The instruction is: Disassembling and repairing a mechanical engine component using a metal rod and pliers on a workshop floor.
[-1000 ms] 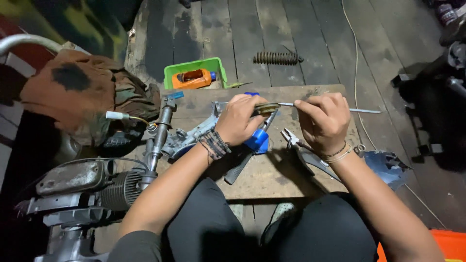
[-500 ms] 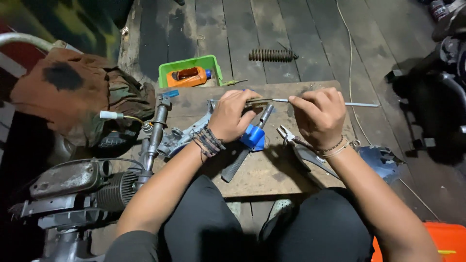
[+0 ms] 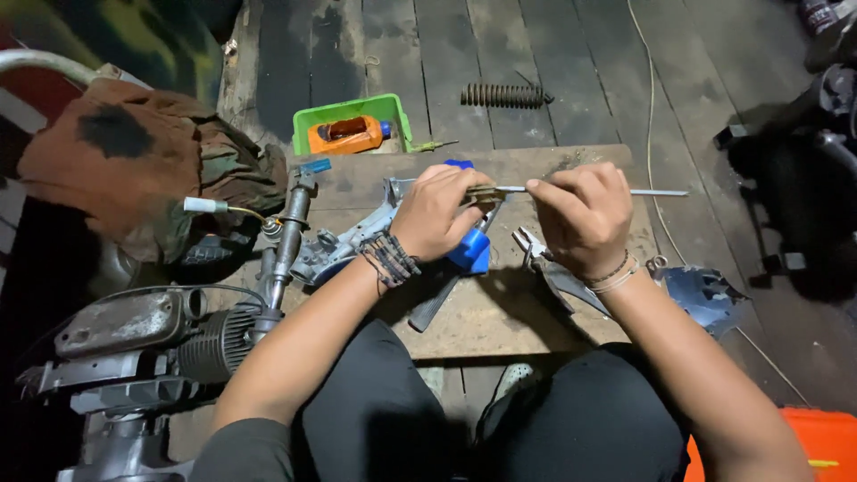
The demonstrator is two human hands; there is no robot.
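My left hand is closed around a small brass-coloured part at the end of a thin metal rod. My right hand pinches the same rod a little further along; its free end sticks out to the right. Both hands hover over a wooden board. Under my left hand lie a blue-capped tool and a grey metal casting. Pliers lie on the board below my right hand.
A green tray holding an orange bottle sits beyond the board. A coil spring lies on the plank floor. An engine stands at the left, with a brown cloth behind. An orange box is at bottom right.
Both hands stay on the rod with little shift. The view has drifted slightly, so the board and tray sit a bit higher in the picture.
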